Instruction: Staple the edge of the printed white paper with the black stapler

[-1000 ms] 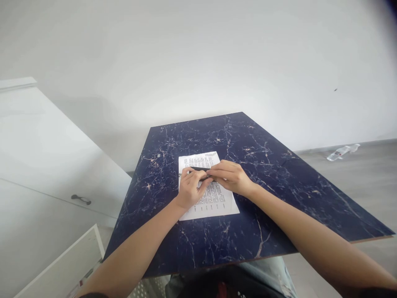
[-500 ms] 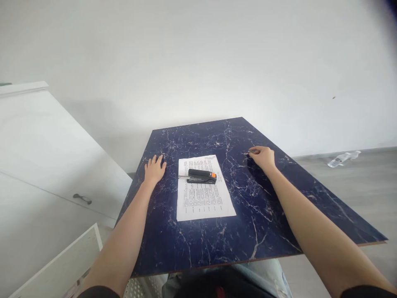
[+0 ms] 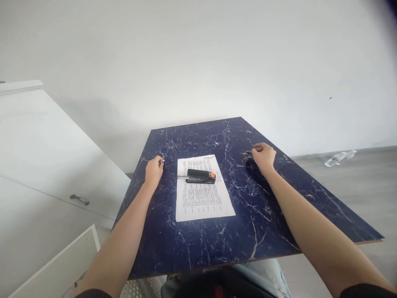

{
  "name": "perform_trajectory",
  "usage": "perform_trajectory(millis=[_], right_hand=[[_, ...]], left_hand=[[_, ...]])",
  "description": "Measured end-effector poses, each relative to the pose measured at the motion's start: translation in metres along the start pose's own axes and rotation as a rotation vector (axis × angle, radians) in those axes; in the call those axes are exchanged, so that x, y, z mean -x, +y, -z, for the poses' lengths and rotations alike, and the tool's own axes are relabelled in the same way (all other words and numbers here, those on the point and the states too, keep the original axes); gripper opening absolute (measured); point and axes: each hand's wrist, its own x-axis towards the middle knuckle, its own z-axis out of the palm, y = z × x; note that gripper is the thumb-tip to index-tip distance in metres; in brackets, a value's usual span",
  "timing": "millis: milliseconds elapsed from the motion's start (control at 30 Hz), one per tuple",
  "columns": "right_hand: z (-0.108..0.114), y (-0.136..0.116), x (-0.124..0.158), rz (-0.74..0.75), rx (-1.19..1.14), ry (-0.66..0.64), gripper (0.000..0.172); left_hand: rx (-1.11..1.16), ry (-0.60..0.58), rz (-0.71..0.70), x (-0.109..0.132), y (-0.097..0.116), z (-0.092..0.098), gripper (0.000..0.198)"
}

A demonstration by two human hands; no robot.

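1. From where I stand, a black stapler [image 3: 201, 176] lies crosswise on a printed sheet of paper [image 3: 203, 203], a little above its middle. An orange patch marks the stapler's right end, while a narrow metal part sticks out at the left, reaching about to the paper's left edge.
2. The sheet lies flat on a dark blue, marble-patterned table [image 3: 217, 244], its printed lines plain to see but too small for me to read.
3. To the left of the paper, apart from it, the person's left hand [image 3: 154, 170] is curled over the table, thumb and fingers pinched on a small shiny piece [image 3: 161, 162]. I can't make out what the piece is.
4. On the other side, well apart from the paper and farther toward the table's right edge, the right hand [image 3: 263, 158] has its fingers drawn together around a small dark piece [image 3: 257, 147], mostly hidden by the grip.
5. Neither hand touches the stapler or the sheet; both forearms reach in over the near part of the table.
6. At the far left stands a white cabinet [image 3: 56, 145] with a dark handle [image 3: 80, 200]. On the floor to the right, by the wall [image 3: 198, 62], lies a clear plastic object [image 3: 340, 158].
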Motion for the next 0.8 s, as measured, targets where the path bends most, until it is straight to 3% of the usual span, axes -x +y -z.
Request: perform_trajectory(millis=[100,200,367,467,533,700,800], right_hand=[[0.002,-0.019,0.010,0.059,-0.042,0.052,0.019],[0.001,-0.043,0.028,0.193,-0.126,-0.018,0.016],[-0.003,-0.080,0.066,0.449,-0.359,-0.399,0.021],[-0.005,-0.095,0.086,0.656,-0.364,-0.678,0.040],[-0.008,-0.101,0.096,0.768,-0.307,-0.786,0.050],[-0.013,-0.102,0.103,0.781,-0.222,-0.820,0.023],[-0.014,-0.096,0.098,0.747,-0.239,-0.823,0.020]], left_hand=[[0.022,0.003,-0.023,0.001,0.003,-0.001,0.016],[0.044,-0.003,-0.043,0.001,0.005,-0.002,0.016],[0.105,-0.008,-0.055,0.000,0.006,-0.006,0.019],[0.186,-0.014,-0.067,0.001,0.009,-0.006,0.020],[0.264,-0.054,-0.108,0.002,0.013,-0.004,0.021],[0.549,-0.214,-0.264,0.011,0.033,0.006,0.026],[0.740,-0.328,-0.344,0.020,0.048,0.008,0.025]])
